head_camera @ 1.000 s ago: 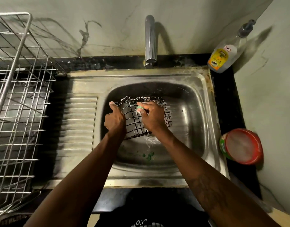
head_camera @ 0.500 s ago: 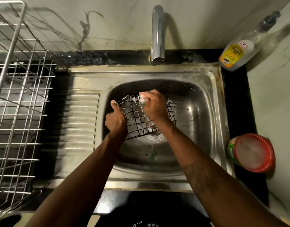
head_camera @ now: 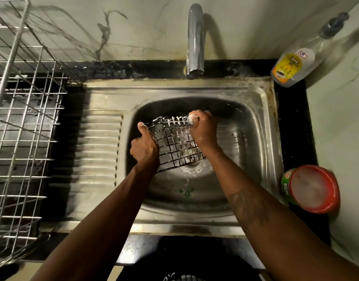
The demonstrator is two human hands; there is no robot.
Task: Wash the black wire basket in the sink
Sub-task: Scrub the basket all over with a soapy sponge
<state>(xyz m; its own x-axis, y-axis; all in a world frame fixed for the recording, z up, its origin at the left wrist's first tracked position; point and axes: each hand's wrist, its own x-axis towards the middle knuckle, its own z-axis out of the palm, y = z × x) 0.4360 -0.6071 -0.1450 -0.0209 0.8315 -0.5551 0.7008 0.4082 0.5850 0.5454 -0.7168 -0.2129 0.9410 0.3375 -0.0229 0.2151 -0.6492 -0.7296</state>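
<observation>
Steel sink [head_camera: 255, 110], dull and water-streaked, set in black stone.

Item 1: black wire basket [head_camera: 174, 145], a square grid of thin wire, held tilted over the drain.
- My left hand [head_camera: 144, 147] clamps its left edge, thumb up.
- My right hand [head_camera: 203, 128] is curled round a soapy pad [head_camera: 193, 118] at the far rim.
- Progress: foam whitens the far wires only. I judge scrubbing partway and rinsing not begun, as no stream shows from the tap [head_camera: 195, 37].

Outward: ribbed drainboard [head_camera: 97, 151] left; chrome rack [head_camera: 22, 118] beyond; soap bottle [head_camera: 292, 65] far right.
</observation>
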